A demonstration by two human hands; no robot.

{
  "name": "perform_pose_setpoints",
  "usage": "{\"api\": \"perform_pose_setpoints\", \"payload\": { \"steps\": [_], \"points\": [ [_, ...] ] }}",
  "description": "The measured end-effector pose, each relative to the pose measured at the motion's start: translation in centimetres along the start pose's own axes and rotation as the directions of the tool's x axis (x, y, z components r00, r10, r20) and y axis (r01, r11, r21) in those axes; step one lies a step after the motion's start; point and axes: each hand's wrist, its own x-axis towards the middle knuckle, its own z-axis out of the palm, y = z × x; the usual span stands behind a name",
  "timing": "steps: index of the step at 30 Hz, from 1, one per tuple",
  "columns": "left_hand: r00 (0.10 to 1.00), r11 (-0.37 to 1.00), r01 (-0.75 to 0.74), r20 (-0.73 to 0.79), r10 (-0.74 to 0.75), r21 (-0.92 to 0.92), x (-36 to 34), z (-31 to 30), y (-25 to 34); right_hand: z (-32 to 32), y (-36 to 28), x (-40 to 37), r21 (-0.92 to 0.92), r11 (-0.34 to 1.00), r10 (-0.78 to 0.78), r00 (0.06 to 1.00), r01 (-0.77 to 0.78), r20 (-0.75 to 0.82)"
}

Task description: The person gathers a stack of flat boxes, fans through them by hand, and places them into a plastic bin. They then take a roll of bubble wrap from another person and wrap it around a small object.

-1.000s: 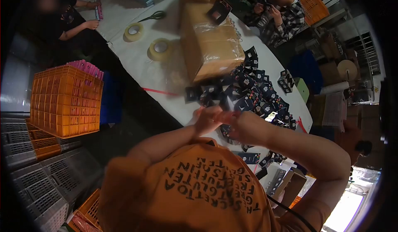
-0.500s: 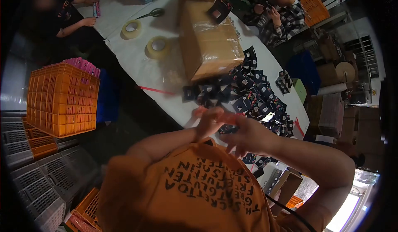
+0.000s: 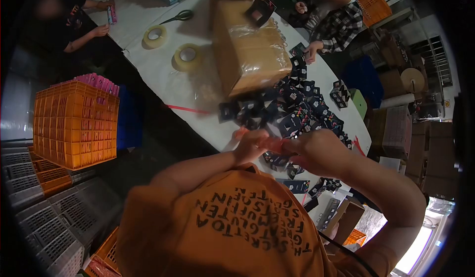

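In front of my chest, a crumpled translucent red strip [image 3: 273, 145] stretches between my two hands. My left hand [image 3: 250, 146] is closed around its left part, with a short end poking out past the fingers. At the other end my right hand [image 3: 317, 152] pinches it, thumb and fingers together. Just beyond and beneath the hands lies a heap of small black printed boxes [image 3: 297, 113] on the white table [image 3: 166, 81]. A flat black printed piece [image 3: 296, 186] sits close to my body below the right hand.
A taped carton [image 3: 247, 44] stands behind the heap, with tape rolls [image 3: 187, 57] and scissors [image 3: 182, 16] to its left. Another red strip [image 3: 188, 109] lies at the table edge. Orange crates [image 3: 74, 128] stand left. Two co-workers sit across, one in a checked shirt [image 3: 341, 32].
My right hand has turned and its fingers have closed on the red strip, showing more of it between my hands. The checked-shirt co-worker has lowered a hand to the black boxes.
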Motion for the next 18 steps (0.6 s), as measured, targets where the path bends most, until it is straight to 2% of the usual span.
{"api": "perform_pose_setpoints", "payload": {
  "steps": [1,2,3,4,5,7,9,10,11,12,13,14,15,16,18],
  "points": [
    [1.000,1.000,0.000,-0.004,0.000,-0.002,0.0,0.0,0.1,0.3,-0.5,-0.2,-0.003,1.000,0.000,1.000,0.000,0.004],
    [0.999,1.000,0.028,-0.023,-0.029,-0.003,0.1,0.0,0.4,0.7,-0.9,-0.3,0.421,0.886,0.176,0.981,-0.195,0.085],
    [0.998,0.998,0.056,-0.040,-0.056,-0.006,0.0,0.2,0.6,1.1,-1.5,-0.5,0.739,0.565,0.298,0.926,-0.367,0.232],
    [0.998,0.998,0.054,-0.035,-0.054,-0.011,0.0,0.5,0.4,2.3,-2.1,-0.2,0.819,0.495,0.305,0.941,-0.290,0.148],
    [0.995,0.996,0.083,-0.062,-0.084,-0.009,-0.1,0.9,0.2,3.2,-2.5,0.3,0.821,0.491,0.313,0.938,-0.293,0.147],
    [0.991,0.994,0.109,-0.080,-0.110,-0.007,-0.1,1.2,0.1,4.6,-3.4,1.5,0.749,0.498,0.357,0.890,-0.437,0.282],
    [0.984,0.995,0.096,-0.152,-0.092,0.022,0.1,1.1,0.5,5.1,-3.3,2.4,0.761,0.480,0.374,0.887,-0.436,0.272],
    [0.984,0.995,0.097,-0.149,-0.093,0.023,0.0,0.9,0.4,5.4,-2.8,2.6,0.608,0.742,0.306,0.950,-0.282,0.066],
    [0.993,0.998,0.033,-0.119,-0.026,0.060,0.0,0.4,0.3,5.7,-2.3,2.7,0.369,0.922,0.171,0.979,-0.118,-0.113],
    [0.995,0.995,-0.032,-0.091,0.041,0.095,-0.1,0.1,0.2,5.7,-1.4,2.7,0.369,0.922,0.167,0.980,-0.115,-0.112],
    [0.995,0.995,-0.028,-0.092,0.037,0.098,-0.4,0.2,0.1,5.6,-0.3,2.7,0.162,0.986,-0.026,0.993,0.045,-0.118],
    [0.997,0.998,-0.050,-0.048,0.052,0.042,-0.8,0.2,-0.1,5.1,0.7,2.6,-0.050,0.976,-0.215,0.973,0.212,-0.085],
    [0.998,0.997,-0.070,-0.005,0.070,-0.015,-1.1,0.4,-0.4,4.3,2.0,2.0,-0.066,0.931,-0.365,0.922,0.359,-0.128],
    [0.999,0.999,0.001,0.054,0.001,-0.035,-0.9,0.2,0.1,3.6,2.0,2.0,-0.066,0.930,-0.368,0.921,0.363,-0.129],
    [0.999,0.996,0.037,0.042,-0.033,-0.077,-0.9,0.6,-0.1,2.6,1.9,1.7,-0.253,0.880,-0.434,0.896,0.402,-0.088]
  ]
}}
